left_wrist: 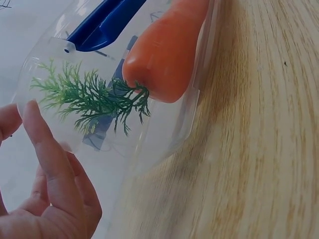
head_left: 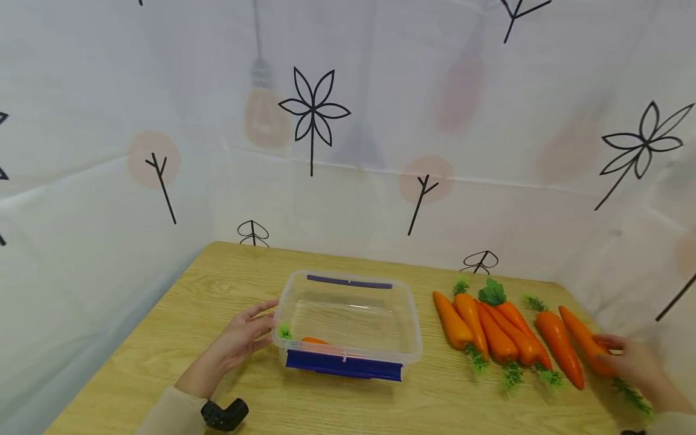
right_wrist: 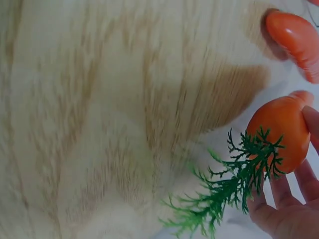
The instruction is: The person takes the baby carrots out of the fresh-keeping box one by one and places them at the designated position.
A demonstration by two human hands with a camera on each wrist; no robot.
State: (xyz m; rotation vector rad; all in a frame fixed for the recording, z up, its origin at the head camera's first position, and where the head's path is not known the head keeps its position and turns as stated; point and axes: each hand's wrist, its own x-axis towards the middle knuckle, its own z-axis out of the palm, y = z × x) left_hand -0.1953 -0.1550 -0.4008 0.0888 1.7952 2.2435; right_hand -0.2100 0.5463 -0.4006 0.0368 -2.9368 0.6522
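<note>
Bare left hand [head_left: 239, 338], cream sleeves, black wrist-mounted camera [head_left: 224, 414], bare right hand [head_left: 633, 360]

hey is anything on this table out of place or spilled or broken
Nothing stands out. The clear box sits flat on the table with one carrot inside, intact. The other carrots lie in a tidy row to its right. The left hand touches the box's side; the right hand grips the end carrot.

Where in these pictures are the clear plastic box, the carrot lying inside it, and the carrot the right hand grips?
clear plastic box [head_left: 405, 302], head view, on its right rim.
carrot inside the box [left_wrist: 167, 55], left wrist view, on its orange body.
gripped carrot [right_wrist: 279, 132], right wrist view, on its orange top end.
</note>
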